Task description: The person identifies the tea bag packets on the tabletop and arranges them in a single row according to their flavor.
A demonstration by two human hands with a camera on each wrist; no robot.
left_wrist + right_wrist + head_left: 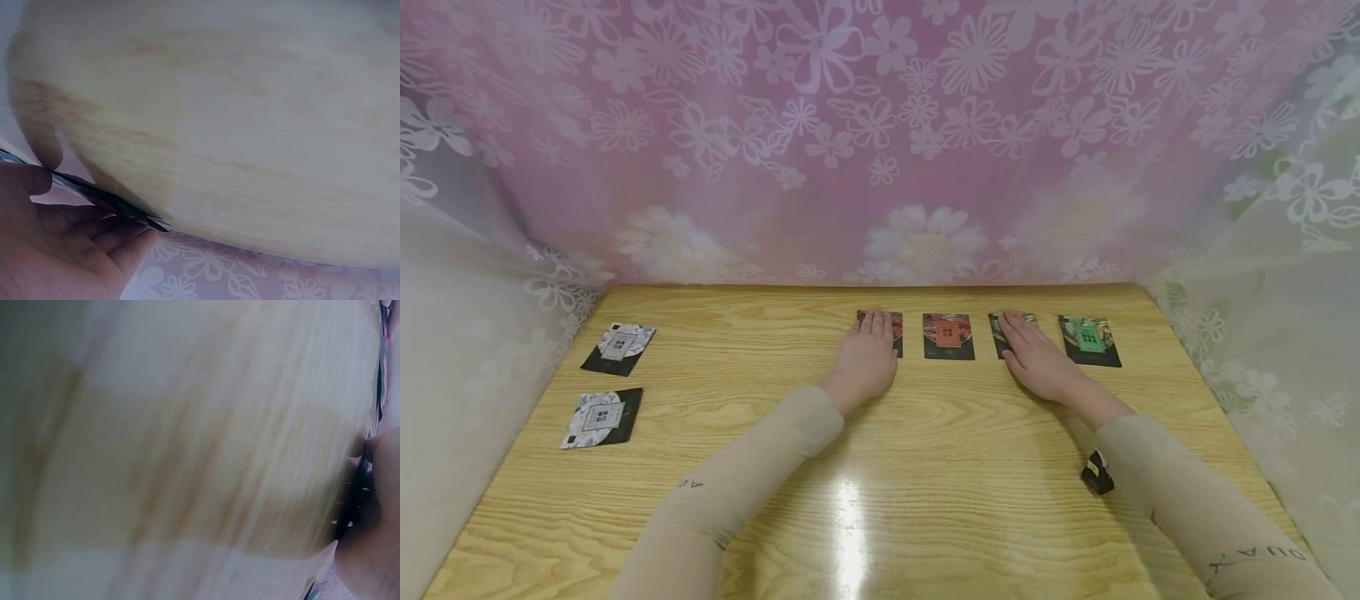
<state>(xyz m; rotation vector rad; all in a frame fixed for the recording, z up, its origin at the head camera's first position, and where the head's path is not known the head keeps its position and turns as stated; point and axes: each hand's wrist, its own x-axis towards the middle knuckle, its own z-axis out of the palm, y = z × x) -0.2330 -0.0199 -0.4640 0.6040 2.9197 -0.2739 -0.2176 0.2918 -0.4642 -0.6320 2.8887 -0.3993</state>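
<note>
My left hand (pixel 865 354) lies over a red-and-black packet (pixel 897 332), fingers straight and close together, pressing it rather than gripping it; the packet's right edge shows beside my fingers. My right hand (pixel 1040 362) rests the same way on a green-and-black packet (pixel 996 333), fingers extended, nothing curled round it. Between my hands, touching neither, sits a second red packet (pixel 949 337), upright to my view. Just beyond my right hand is another green packet (pixel 1089 340), slightly turned, so the four make a row near the table's far edge.

Well apart, over to my left, two blue-and-white packets (pixel 619 348) lie one nearer me than the other, both askew (their small print is too blurred to read). By my right sleeve (pixel 1195 483) I see a small black object (pixel 1097 473) with a yellow patch.

The table (pixel 955 483) is yellowish wood grain, with a bright glare toward me. Behind it hangs a pink curtain (pixel 925 150) with white flowers, and paler flowered cloth (pixel 460 317) closes in both sides.
</note>
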